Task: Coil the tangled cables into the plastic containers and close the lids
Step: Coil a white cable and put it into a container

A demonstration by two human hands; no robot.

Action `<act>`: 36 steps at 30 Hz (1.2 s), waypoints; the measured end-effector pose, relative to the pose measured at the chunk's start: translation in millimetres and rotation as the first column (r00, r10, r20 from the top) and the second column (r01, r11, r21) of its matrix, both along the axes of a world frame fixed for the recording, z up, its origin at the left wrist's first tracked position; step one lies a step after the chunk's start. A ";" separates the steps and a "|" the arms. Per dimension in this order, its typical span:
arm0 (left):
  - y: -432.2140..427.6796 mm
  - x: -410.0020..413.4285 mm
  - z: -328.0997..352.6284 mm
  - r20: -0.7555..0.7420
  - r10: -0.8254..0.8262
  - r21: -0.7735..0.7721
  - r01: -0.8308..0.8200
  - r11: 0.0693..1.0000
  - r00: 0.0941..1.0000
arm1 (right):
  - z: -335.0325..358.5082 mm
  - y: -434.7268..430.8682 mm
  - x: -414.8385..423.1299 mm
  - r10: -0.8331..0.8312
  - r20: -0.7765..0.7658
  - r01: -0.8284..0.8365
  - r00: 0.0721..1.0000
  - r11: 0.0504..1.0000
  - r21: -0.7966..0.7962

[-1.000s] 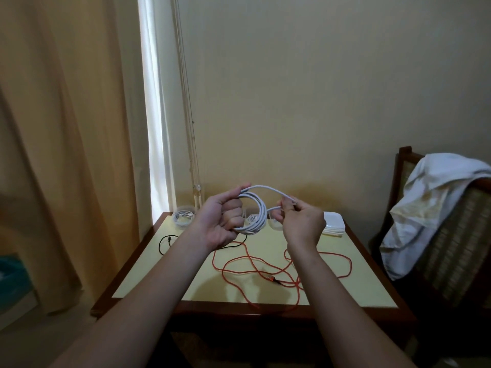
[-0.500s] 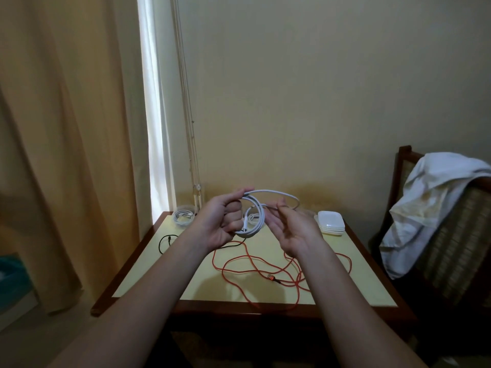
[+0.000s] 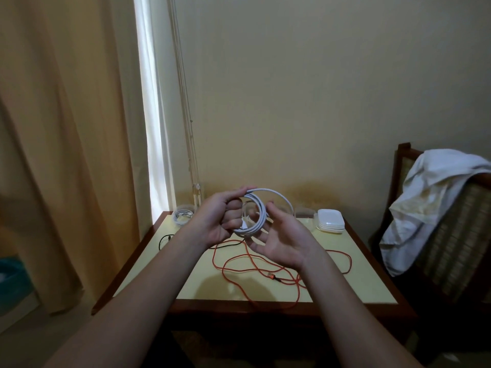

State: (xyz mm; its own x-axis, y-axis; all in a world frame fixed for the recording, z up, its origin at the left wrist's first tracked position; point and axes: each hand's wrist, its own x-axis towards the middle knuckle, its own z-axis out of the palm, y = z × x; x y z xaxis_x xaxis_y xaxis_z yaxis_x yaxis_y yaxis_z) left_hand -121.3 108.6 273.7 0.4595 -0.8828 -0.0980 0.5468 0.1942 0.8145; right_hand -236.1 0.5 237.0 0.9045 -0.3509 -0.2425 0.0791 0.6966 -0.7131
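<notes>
— So, where is the white cable [image 3: 264, 215] sitting?
— It is hanging as a coil above the far half of the table [image 3: 366, 285]. The left hand [image 3: 215, 224] is gripping it, fingers curling through the loops and thumb pressing on top.
— And the right hand [image 3: 284, 243]?
— It is lying palm-up just beside the coil, fingers spread and relaxed, gripping nothing. Whether its fingertips are touching the loops, I cannot tell.
— What is lying on the table?
— An orange cable [image 3: 271, 276] is sprawling in loose loops from the middle to the near edge. A thin black cable [image 3: 160, 243] is trailing on the left side. A round container [image 3: 182, 215] at the far left corner is holding another white coil, and a stack of white lids [image 3: 330, 221] is sitting far right.
</notes>
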 end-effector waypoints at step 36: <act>7.9 4.8 17.9 0.290 0.336 -0.174 -0.296 0.939 0.896 | -8.9 0.9 -13.9 -0.231 0.112 0.257 0.966 0.863 -0.435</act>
State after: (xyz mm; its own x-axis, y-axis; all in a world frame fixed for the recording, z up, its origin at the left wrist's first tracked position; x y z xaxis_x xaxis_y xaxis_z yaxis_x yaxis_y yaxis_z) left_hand -116.4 116.5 291.7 0.7055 -0.6815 0.1946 0.1630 0.4232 0.8912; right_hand -250.0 1.5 228.1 0.7831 -0.6207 0.0378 0.2529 0.2623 -0.9313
